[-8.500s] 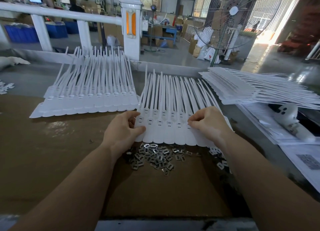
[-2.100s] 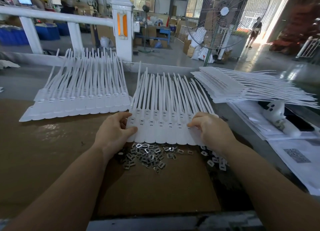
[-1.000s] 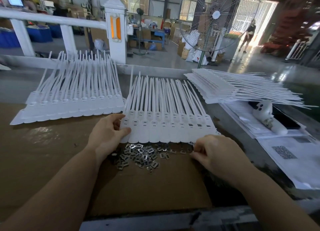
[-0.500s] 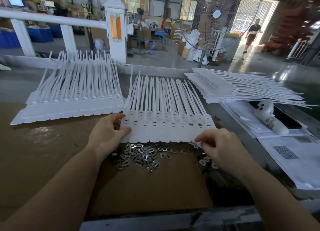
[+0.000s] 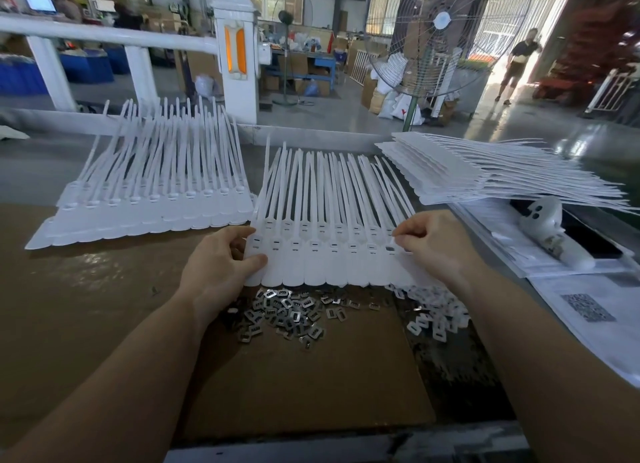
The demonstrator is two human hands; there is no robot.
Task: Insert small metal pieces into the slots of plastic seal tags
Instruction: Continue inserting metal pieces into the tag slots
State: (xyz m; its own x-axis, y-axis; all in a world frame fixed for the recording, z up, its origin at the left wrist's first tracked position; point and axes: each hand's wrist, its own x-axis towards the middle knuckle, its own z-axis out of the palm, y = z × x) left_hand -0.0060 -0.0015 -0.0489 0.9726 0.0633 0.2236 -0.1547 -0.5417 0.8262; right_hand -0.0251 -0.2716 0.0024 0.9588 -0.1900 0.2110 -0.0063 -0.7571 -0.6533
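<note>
- left hand (image 5: 221, 272) grips the seal tag sheet's (image 5: 329, 254) left edge, right hand (image 5: 436, 244) pinches a clip at the rightmost slot
- metal pieces (image 5: 291, 313) piled just below; tiny, stiff, probably slippery, so pinch them by the edges

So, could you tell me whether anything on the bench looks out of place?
Mostly tidy. The metal pieces lie in a loose scatter, and some have strayed off the cardboard onto the dark bench beside it.

matt white plastic seal tags (image 5: 332, 254), shiny metal pieces (image 5: 291, 315), brown cardboard (image 5: 304, 376)
</note>
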